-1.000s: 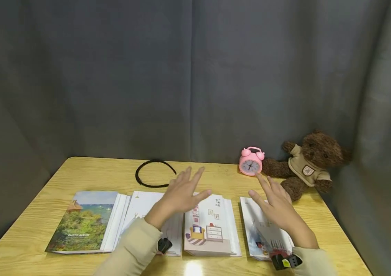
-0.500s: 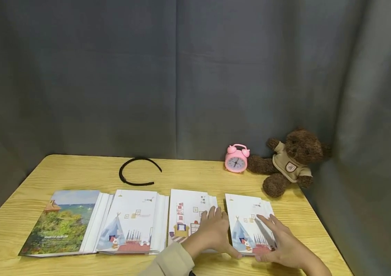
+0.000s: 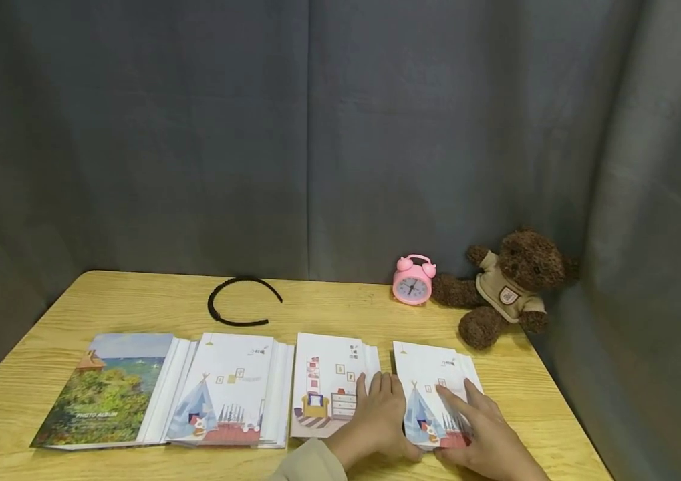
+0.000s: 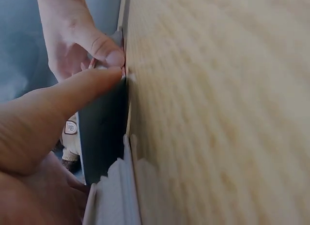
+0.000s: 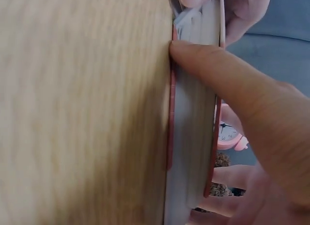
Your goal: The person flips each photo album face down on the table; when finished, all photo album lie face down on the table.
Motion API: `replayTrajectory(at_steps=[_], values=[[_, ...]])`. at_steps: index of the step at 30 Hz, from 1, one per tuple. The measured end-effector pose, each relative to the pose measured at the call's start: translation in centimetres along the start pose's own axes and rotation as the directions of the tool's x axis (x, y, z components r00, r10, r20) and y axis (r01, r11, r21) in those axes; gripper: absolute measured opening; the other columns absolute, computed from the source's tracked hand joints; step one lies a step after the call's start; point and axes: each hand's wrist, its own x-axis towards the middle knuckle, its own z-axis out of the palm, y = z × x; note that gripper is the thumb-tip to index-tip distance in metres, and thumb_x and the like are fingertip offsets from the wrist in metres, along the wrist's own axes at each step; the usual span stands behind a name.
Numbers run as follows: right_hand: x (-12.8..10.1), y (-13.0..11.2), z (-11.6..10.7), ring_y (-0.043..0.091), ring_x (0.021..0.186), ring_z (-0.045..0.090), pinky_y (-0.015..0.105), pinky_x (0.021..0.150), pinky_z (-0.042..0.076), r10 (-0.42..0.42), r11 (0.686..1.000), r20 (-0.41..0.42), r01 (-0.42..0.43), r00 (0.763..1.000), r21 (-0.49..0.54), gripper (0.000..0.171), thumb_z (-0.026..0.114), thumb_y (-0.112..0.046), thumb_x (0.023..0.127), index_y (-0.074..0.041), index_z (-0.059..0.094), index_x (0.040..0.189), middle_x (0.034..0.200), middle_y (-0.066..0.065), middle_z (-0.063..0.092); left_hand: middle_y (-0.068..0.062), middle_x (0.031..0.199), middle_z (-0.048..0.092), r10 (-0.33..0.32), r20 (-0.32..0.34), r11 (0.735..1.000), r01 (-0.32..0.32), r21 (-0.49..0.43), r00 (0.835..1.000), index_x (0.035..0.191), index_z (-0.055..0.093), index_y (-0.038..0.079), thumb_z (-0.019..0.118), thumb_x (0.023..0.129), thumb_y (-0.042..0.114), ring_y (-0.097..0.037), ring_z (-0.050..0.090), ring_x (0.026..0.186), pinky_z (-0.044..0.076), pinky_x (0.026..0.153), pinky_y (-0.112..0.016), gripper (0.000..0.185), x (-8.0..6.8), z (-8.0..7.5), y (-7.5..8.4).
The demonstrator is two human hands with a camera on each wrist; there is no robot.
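Rightmost album (image 3: 433, 384), tent cover, lies flat at near-right of table (image 3: 135, 294), last in a row of four. Both hands on it: left hand (image 3: 376, 417) laid along its left side, fingers over the gap to next album, thumb at near edge; right hand (image 3: 484, 434) across its right half, fingers spread on cover, thumb tucked at near edge. Wrist views show both thumbs (image 4: 72, 96) pressed at the bottom edge where book meets wood, so grip looks like a two-sided pinch, prob. to lift or square it w/o covers fanning. Both hands holding, neither wide.

Outward: armchair-cover album (image 3: 331, 384) just beside on left, narrow gap only, partly under left fingers. Then second tent album (image 3: 226, 391) and landscape photo album (image 3: 108, 394), these two overlapping at page edges.

Edges/room: near table edge close under wrists, little slack toward body. Right table edge near, w/ grey curtain (image 3: 647, 234) beyond. More bare wood behind row. Back there: black headband (image 3: 240, 300) far-left of centre, pink alarm clock (image 3: 414, 280) and teddy bear (image 3: 505, 284) at back right, bear's leg near album's far corner but apart.
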Motion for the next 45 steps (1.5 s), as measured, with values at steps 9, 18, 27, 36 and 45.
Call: replayTrajectory(at_steps=[9,18,27,36,45], values=[[0.2,-1.3,0.4,0.054,0.121,0.041,0.062,0.086,0.042,0.003,1.0,-0.025,-0.003,1.0,0.001,0.096,0.071,-0.069,0.062,-0.035,0.037,0.145,0.146,0.028,0.031,-0.015,0.153,0.024,0.064,-0.028,0.982,-0.068,-0.175,0.998,0.148,0.019,0.0,0.085,0.06,0.043,-0.031,0.023,0.141,0.023,0.11,-0.053,0.118,-0.3,-0.9,0.0],[0.2,-2.4,-0.4,0.042,0.127,0.041,0.053,0.086,0.046,-0.015,0.991,-0.047,0.021,0.999,0.134,0.097,0.072,-0.061,0.069,-0.04,0.02,0.149,0.149,0.017,0.03,-0.013,0.158,0.004,0.258,-0.132,0.839,-0.29,-0.46,0.957,0.152,0.004,0.004,0.083,0.063,0.023,-0.032,0.022,0.14,0.031,0.109,-0.039,0.12,-1.4,-3.9,0.1],[0.3,-3.8,-2.2,0.039,0.119,0.052,0.049,0.082,0.051,-0.004,0.961,0.001,0.003,1.0,0.275,0.111,0.079,-0.051,0.068,-0.038,0.006,0.151,0.151,0.017,0.029,-0.005,0.156,0.018,0.347,-0.309,0.774,-0.456,-0.44,0.886,0.15,0.025,0.009,0.082,0.066,0.023,-0.027,0.031,0.137,0.041,0.1,-0.027,0.102,-1.8,-5.2,0.3],[-0.3,-5.0,-3.8,0.038,0.121,0.05,0.032,0.084,0.052,-0.01,0.889,0.005,0.006,1.0,0.458,0.113,0.082,-0.034,0.071,-0.033,0.003,0.152,0.154,0.015,0.021,-0.005,0.155,0.025,0.496,-0.334,0.8,-0.571,-0.183,0.802,0.145,0.037,0.006,0.071,0.079,0.038,-0.021,0.032,0.137,0.033,0.108,-0.034,0.08,-2.7,-6.6,1.5],[-0.9,-5.4,-4.9,0.019,0.109,0.055,0.026,0.074,0.051,0.022,0.946,-0.064,0.0,0.998,0.325,0.107,0.081,-0.048,0.066,-0.032,0.018,0.151,0.15,0.009,0.033,-0.005,0.157,0.014,0.488,-0.304,0.786,-0.563,-0.255,0.818,0.146,0.036,0.015,0.074,0.074,0.054,-0.025,0.025,0.14,0.034,0.107,-0.039,0.09,-2.9,-6.0,2.0]])
